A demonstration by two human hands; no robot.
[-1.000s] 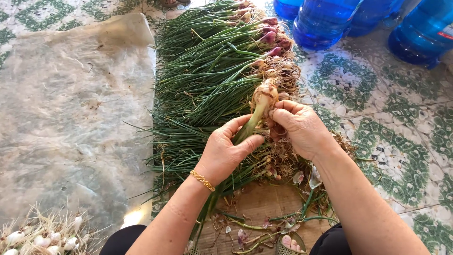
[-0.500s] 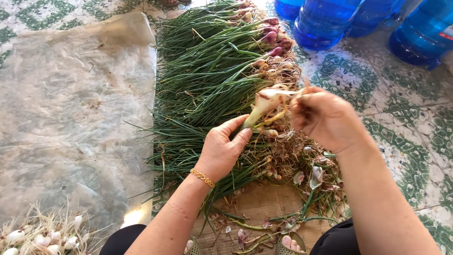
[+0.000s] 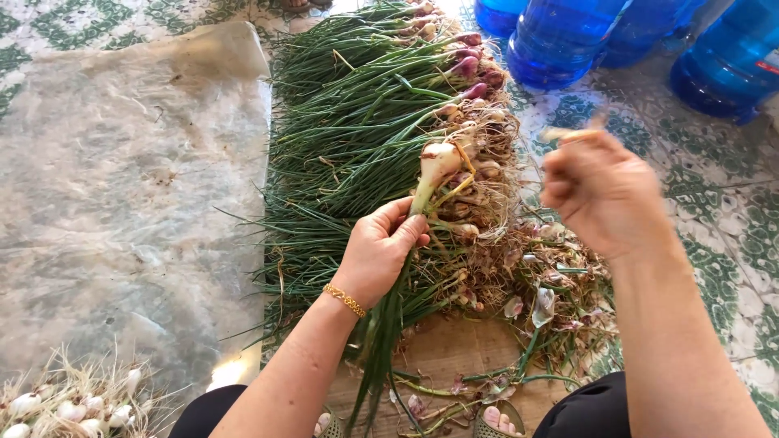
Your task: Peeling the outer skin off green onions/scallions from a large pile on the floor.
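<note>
My left hand (image 3: 381, 251), with a gold bracelet at the wrist, grips the green stalk of a shallot plant (image 3: 436, 166). Its pale bulb points up and looks partly peeled. My right hand (image 3: 600, 191) is blurred, off to the right of the bulb, with its fingers pinched on a thin strip of dry peel (image 3: 568, 134). Under both hands lies a big heap of green-stalked shallots (image 3: 357, 122), bulbs and roots on its right side.
Peel scraps and roots (image 3: 535, 284) litter a wooden board (image 3: 442, 353) in front of me. A clear plastic sheet (image 3: 114, 186) covers the floor at left, with peeled white bulbs (image 3: 73, 401) at its near corner. Blue water jugs (image 3: 568, 36) stand at the back right.
My right hand has pulled away from the bulb to the right, stripping skin off it. The bulb now shows paler. The left hand keeps its hold on the stalk.
</note>
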